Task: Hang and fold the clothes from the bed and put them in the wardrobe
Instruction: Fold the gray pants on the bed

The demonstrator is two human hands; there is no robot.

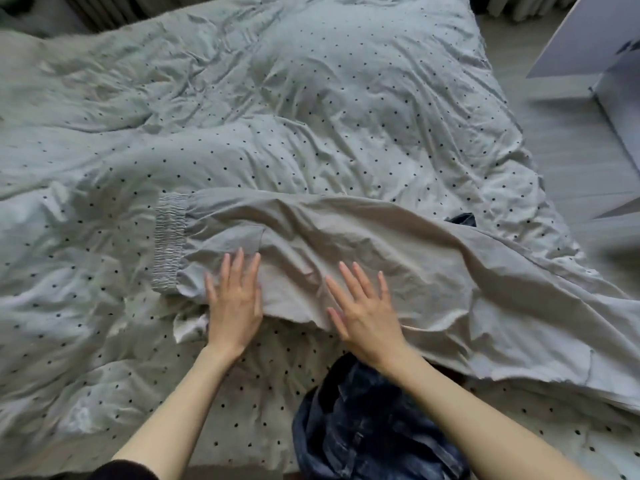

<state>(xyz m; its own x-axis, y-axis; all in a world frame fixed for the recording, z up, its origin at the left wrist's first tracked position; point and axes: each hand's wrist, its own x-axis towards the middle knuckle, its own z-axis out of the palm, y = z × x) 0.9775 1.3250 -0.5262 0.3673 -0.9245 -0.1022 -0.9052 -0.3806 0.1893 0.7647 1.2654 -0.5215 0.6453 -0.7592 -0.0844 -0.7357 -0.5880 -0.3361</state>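
Observation:
Grey trousers lie spread across the bed, their elastic waistband at the left and the legs running off to the right. My left hand lies flat with straight fingers on the fabric just right of the waistband. A little further right, my right hand presses flat on the trousers too. A dark blue denim garment lies bunched at the bed's near edge, partly under my right forearm.
The bed is covered by a crumpled pale duvet with small black dots. A white wardrobe door or panel stands at the upper right beside grey floor. A bit of dark cloth peeks out behind the trousers.

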